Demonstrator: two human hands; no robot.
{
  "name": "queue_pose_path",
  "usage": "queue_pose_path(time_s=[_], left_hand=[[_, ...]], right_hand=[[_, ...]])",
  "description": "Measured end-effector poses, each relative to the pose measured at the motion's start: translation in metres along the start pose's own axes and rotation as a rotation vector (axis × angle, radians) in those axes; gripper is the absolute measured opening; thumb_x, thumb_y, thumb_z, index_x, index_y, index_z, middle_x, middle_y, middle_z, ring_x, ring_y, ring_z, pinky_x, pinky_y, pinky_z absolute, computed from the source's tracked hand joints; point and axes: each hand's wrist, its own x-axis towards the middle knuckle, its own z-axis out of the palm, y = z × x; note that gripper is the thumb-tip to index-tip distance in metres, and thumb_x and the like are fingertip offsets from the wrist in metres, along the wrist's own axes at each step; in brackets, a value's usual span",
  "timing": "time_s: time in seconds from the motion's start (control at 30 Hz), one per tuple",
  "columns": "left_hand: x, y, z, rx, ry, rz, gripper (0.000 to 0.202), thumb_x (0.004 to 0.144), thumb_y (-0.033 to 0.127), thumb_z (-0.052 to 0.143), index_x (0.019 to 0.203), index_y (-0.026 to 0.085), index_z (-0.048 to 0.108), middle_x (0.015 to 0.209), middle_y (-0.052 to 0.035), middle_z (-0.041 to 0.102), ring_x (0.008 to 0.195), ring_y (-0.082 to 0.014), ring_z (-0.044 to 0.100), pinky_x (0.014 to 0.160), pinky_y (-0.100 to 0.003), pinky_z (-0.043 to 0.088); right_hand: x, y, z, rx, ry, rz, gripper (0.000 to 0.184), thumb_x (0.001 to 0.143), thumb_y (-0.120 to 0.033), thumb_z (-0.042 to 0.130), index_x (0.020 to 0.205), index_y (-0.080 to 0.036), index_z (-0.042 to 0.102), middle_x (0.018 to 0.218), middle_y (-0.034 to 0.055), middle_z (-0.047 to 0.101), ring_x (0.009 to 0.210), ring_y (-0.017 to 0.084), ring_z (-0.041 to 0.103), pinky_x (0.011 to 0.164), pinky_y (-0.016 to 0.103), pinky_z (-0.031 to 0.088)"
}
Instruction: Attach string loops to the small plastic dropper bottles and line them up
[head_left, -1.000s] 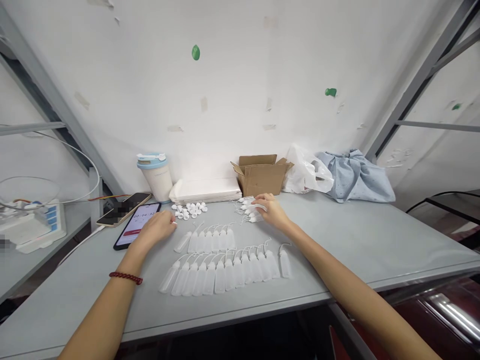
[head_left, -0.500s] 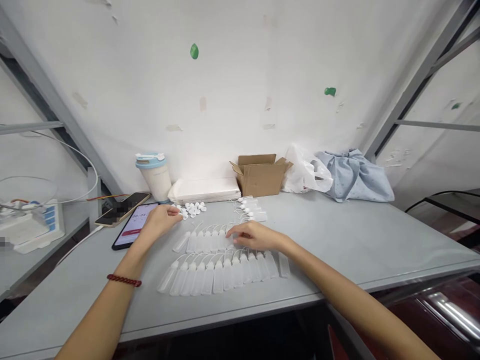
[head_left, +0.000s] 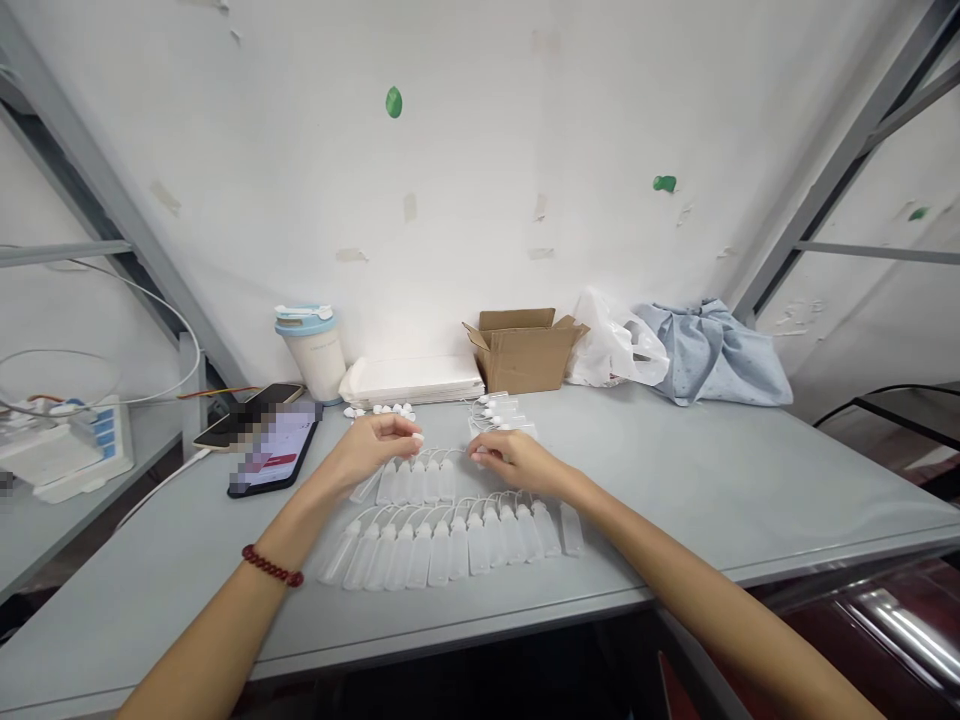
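My left hand [head_left: 379, 446] pinches a small white cap [head_left: 418, 439] between thumb and fingers, above the shorter row of bottles. My right hand [head_left: 519, 462] is closed just right of that row, its fingertips together; a thin white strand reaches them, but what they grip is mostly hidden. Small translucent plastic bottles [head_left: 416, 484] with thin white strands at their tops lie side by side below my left hand. A longer row of the same bottles [head_left: 458, 550] lies nearer the table edge. Loose white caps [head_left: 395, 410] lie behind my left hand, partly covered.
Several more bottles [head_left: 501, 405] lie before an open cardboard box [head_left: 525, 358]. Two phones, one in front [head_left: 289, 445], lie left beside a lidded cup [head_left: 319, 365]. A white stack [head_left: 412, 380], a plastic bag [head_left: 611, 340] and blue cloth [head_left: 712, 350] stand along the wall.
My left hand has moved right from the cap pile, now with a cap in its fingers. My right hand has shifted slightly right and up, away from the shorter row, and its fingers have closed.
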Motion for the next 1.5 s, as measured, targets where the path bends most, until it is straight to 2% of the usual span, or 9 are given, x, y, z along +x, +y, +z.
queue_pose_path(time_s=[0.13,0.37,0.57,0.8,1.0,1.1,1.2,1.33,1.5], left_hand=[[-0.005,0.006,0.008,0.039,-0.120,0.008,0.029,0.067,0.039,0.066,0.082,0.015,0.067,0.066,-0.0016,0.063,0.060,-0.0146,0.056,0.065,-0.030,0.049],[-0.009,0.007,0.020,0.007,-0.201,0.092,0.037,0.078,0.042,0.055,0.099,0.014,0.067,0.066,-0.0011,0.060,0.059,-0.0129,0.052,0.063,-0.028,0.045],[-0.009,0.007,0.028,-0.047,-0.201,0.092,0.026,0.077,0.040,0.058,0.081,0.015,0.063,0.063,0.0010,0.057,0.056,-0.0117,0.053,0.059,-0.026,0.047],[-0.011,0.008,0.029,-0.021,-0.271,0.084,0.028,0.077,0.042,0.057,0.073,0.015,0.062,0.057,0.0012,0.056,0.050,-0.0113,0.053,0.054,-0.025,0.046],[-0.017,0.017,0.032,0.042,-0.198,0.203,0.022,0.074,0.037,0.061,0.077,0.016,0.065,0.079,-0.0048,0.066,0.073,-0.0171,0.060,0.069,-0.028,0.049],[-0.017,0.018,0.033,0.043,-0.159,0.226,0.021,0.073,0.038,0.062,0.078,0.017,0.065,0.084,-0.0054,0.067,0.080,-0.0190,0.061,0.074,-0.029,0.049],[-0.015,0.014,0.033,0.056,-0.178,0.174,0.027,0.077,0.042,0.057,0.076,0.017,0.065,0.075,-0.0038,0.066,0.068,-0.0161,0.061,0.067,-0.027,0.050],[-0.014,0.009,0.035,0.058,-0.294,0.067,0.045,0.084,0.051,0.044,0.065,0.014,0.061,0.063,-0.0038,0.062,0.053,-0.0130,0.057,0.054,-0.024,0.048],[-0.018,0.013,0.037,0.157,-0.267,0.167,0.039,0.084,0.046,0.045,0.066,0.015,0.061,0.060,-0.0022,0.060,0.056,-0.0137,0.056,0.055,-0.023,0.045]], right_hand=[[0.000,-0.005,-0.001,0.103,0.080,-0.019,0.012,0.086,-0.025,0.050,0.086,-0.019,0.060,0.080,0.0025,0.060,0.073,0.014,0.051,0.062,0.024,0.039],[-0.003,-0.016,-0.003,0.411,-0.014,0.010,0.010,0.084,-0.023,0.051,0.082,-0.018,0.059,0.089,0.0033,0.063,0.085,0.015,0.055,0.066,0.023,0.040],[-0.005,-0.020,0.001,0.444,-0.056,-0.007,0.012,0.086,-0.023,0.050,0.085,-0.018,0.060,0.091,0.0038,0.065,0.083,0.015,0.057,0.064,0.023,0.039],[-0.006,-0.021,-0.001,0.474,-0.072,-0.016,0.014,0.087,-0.028,0.049,0.086,-0.018,0.059,0.088,0.0038,0.065,0.075,0.014,0.053,0.058,0.023,0.034],[-0.006,-0.024,-0.005,0.718,-0.103,0.090,0.018,0.086,-0.037,0.051,0.086,-0.019,0.048,0.078,0.0007,0.063,0.049,0.007,0.032,0.048,0.021,0.025],[-0.004,-0.024,-0.005,0.814,-0.104,0.150,0.023,0.084,-0.041,0.054,0.084,-0.020,0.044,0.074,-0.0001,0.062,0.048,0.007,0.029,0.046,0.021,0.022],[-0.003,-0.024,-0.004,0.829,-0.095,0.133,0.024,0.084,-0.042,0.053,0.084,-0.020,0.043,0.074,-0.0001,0.062,0.049,0.007,0.030,0.047,0.021,0.023],[-0.004,-0.024,-0.002,0.783,-0.100,0.126,0.024,0.083,-0.043,0.053,0.084,-0.020,0.043,0.074,-0.0014,0.061,0.047,0.006,0.028,0.046,0.021,0.021],[-0.006,-0.022,-0.003,0.784,-0.116,0.158,0.026,0.084,-0.045,0.052,0.086,-0.021,0.043,0.070,-0.0030,0.058,0.048,0.006,0.030,0.045,0.020,0.023]])
